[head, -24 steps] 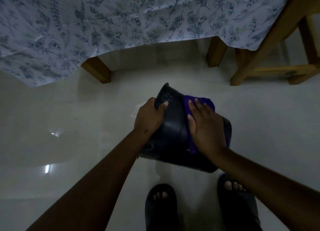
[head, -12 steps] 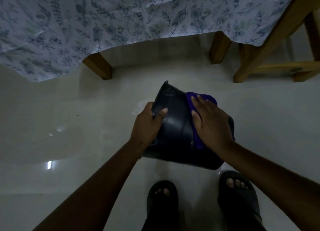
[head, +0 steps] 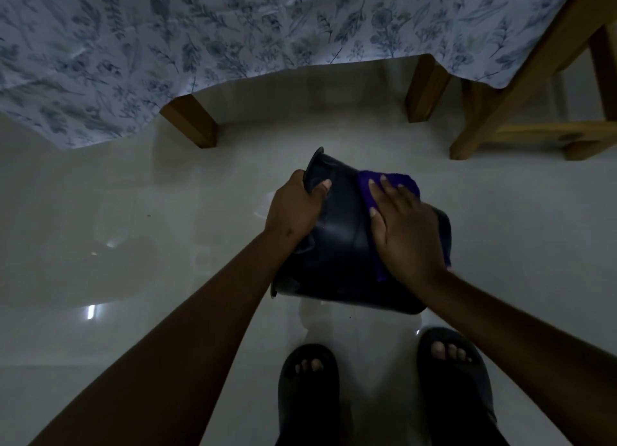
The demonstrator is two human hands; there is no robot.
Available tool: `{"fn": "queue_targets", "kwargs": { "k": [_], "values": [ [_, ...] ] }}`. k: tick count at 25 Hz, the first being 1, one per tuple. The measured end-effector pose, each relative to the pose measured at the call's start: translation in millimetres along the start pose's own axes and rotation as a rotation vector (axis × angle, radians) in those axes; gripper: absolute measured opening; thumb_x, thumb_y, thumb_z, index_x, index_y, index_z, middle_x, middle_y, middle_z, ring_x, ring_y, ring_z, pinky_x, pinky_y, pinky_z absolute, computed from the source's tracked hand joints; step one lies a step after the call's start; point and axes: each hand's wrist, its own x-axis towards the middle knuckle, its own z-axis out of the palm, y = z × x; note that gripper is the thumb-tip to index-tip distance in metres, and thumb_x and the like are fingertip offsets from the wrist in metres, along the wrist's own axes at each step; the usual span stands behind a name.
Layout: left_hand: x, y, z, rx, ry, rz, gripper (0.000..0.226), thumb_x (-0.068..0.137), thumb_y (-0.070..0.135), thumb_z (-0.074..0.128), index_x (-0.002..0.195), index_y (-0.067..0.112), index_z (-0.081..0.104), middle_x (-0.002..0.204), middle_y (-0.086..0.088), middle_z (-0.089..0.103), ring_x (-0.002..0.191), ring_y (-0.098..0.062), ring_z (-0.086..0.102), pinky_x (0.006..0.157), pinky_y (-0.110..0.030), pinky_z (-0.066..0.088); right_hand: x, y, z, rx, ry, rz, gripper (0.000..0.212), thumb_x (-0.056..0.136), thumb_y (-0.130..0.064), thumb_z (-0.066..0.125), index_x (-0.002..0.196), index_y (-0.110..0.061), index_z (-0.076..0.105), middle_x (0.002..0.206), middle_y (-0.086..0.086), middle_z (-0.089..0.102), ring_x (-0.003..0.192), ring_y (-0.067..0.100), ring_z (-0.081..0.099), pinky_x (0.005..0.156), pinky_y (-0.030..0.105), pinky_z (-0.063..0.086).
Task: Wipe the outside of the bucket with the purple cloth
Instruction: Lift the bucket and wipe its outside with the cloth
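Dark plastic bucket (head: 337,245), tipped with its rim toward ten o'clock, is clasped at that rim by the left hand (head: 293,208); the right hand (head: 405,235) lies flat, fingers spread, pressing the purple cloth (head: 397,183) on its side.

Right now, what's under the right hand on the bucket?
The purple cloth lies under the right hand, pressed flat on the dark bucket's outer wall. Cloth edges show beyond the fingers and wrist; the middle and the wall beneath are covered.

no writing we can read anywhere, none on the bucket (head: 337,245) under our hands, none on the purple cloth (head: 397,185), only dim surfaces
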Motion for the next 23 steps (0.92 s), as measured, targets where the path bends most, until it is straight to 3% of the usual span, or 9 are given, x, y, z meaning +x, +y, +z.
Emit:
{"fn": "queue_targets", "kwargs": {
  "k": [4, 6, 9, 12, 16, 19, 23],
  "values": [
    [2.9, -1.6, 2.0, -0.009, -0.005, -0.014, 0.033, 0.096, 0.037, 0.051, 0.118, 0.012, 0.054, 0.100, 0.001, 0.058, 0.088, -0.016, 0.055, 0.071, -0.024, 0.039, -55.1, -20.6, 8.7, -0.079, -0.002, -0.093, 0.059, 0.096, -0.043, 0.029, 0.152, -0.024, 0.025, 0.159, 0.005, 0.027, 0.145, 0.031, 0.023, 0.110, 0.054, 0.023],
    [1.4, 2.1, -1.9, -0.069, -0.045, 0.020, 0.032, 0.096, 0.036, 0.052, 0.118, 0.014, 0.053, 0.099, 0.004, 0.058, 0.088, -0.014, 0.057, 0.065, -0.019, 0.041, -23.9, -21.0, 1.7, -0.027, 0.002, -0.118, 0.057, 0.097, -0.044, 0.027, 0.151, -0.024, 0.027, 0.158, 0.004, 0.030, 0.144, 0.029, 0.027, 0.110, 0.052, 0.027],
    [-22.4, -10.8, -7.2, -0.184, -0.095, 0.075, 0.026, 0.096, 0.036, 0.053, 0.117, 0.021, 0.051, 0.095, 0.016, 0.057, 0.084, 0.003, 0.056, 0.065, -0.009, 0.043, 36.3, -6.5, -9.9, 0.105, -0.018, 0.022, 0.053, 0.100, -0.043, 0.024, 0.147, -0.022, 0.035, 0.152, 0.005, 0.041, 0.137, 0.027, 0.041, 0.108, 0.048, 0.037],
    [-43.4, -29.1, -6.4, -0.127, -0.036, 0.119, 0.019, 0.098, 0.035, 0.048, 0.111, 0.022, 0.051, 0.095, 0.011, 0.061, 0.082, 0.003, 0.057, 0.064, -0.004, 0.044, 29.4, 5.0, -6.0, 0.102, -0.024, 0.052, 0.055, 0.100, -0.043, 0.024, 0.149, -0.021, 0.033, 0.153, 0.005, 0.040, 0.138, 0.028, 0.040, 0.109, 0.047, 0.038],
    [-15.1, -11.1, -4.8, -0.079, -0.062, 0.070, 0.026, 0.098, 0.037, 0.047, 0.115, 0.018, 0.053, 0.097, 0.006, 0.060, 0.081, -0.006, 0.057, 0.064, -0.012, 0.041, -50.4, -21.3, 4.7, -0.039, -0.007, -0.111, 0.057, 0.097, -0.043, 0.029, 0.151, -0.024, 0.027, 0.158, 0.005, 0.029, 0.146, 0.031, 0.023, 0.111, 0.056, 0.027],
    [-7.1, -4.5, -1.2, -0.086, -0.076, 0.082, 0.025, 0.099, 0.036, 0.045, 0.115, 0.019, 0.053, 0.092, 0.009, 0.058, 0.078, -0.001, 0.055, 0.062, -0.013, 0.038, -23.0, -20.6, 4.0, -0.037, 0.003, -0.210, 0.056, 0.099, -0.046, 0.026, 0.152, -0.028, 0.023, 0.161, 0.002, 0.023, 0.148, 0.027, 0.019, 0.115, 0.052, 0.021],
    [-0.3, -2.8, -3.5, -0.032, -0.087, 0.049, 0.027, 0.100, 0.036, 0.043, 0.115, 0.015, 0.051, 0.090, 0.006, 0.056, 0.072, 0.002, 0.050, 0.059, -0.015, 0.036, 26.6, 0.7, -5.6, 0.120, 0.003, 0.052, 0.060, 0.098, -0.047, 0.017, 0.149, -0.020, 0.029, 0.156, 0.005, 0.035, 0.141, 0.027, 0.035, 0.112, 0.050, 0.034]
  ]
}}
